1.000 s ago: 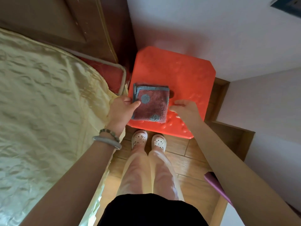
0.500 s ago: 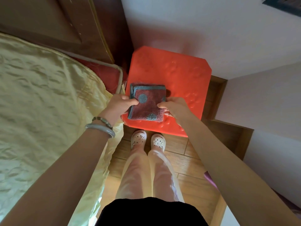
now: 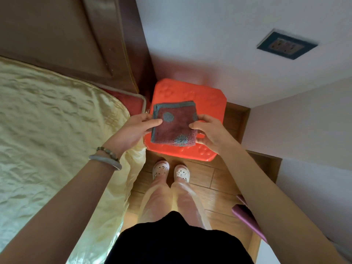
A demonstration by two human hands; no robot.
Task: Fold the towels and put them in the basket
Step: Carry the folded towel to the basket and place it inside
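A folded dark red towel [image 3: 176,126] with a grey border and grey dots is held over the orange plastic stool [image 3: 205,98]. My left hand [image 3: 136,130] pinches its left edge, thumb on top. My right hand [image 3: 209,132] pinches its right edge, thumb on top and fingers underneath. Whether the towel still touches the stool top I cannot tell. No basket shows in view.
A bed with a pale yellow cover [image 3: 57,140] fills the left, its brown headboard [image 3: 76,39] behind it. White walls with a socket [image 3: 285,45] stand behind the stool. My feet [image 3: 170,170] stand on the wooden floor. A purple object [image 3: 245,216] lies at lower right.
My right hand came in from the stool top and took the towel's right edge. Both hands now grip the towel, and the view has tilted so the stool sits lower.
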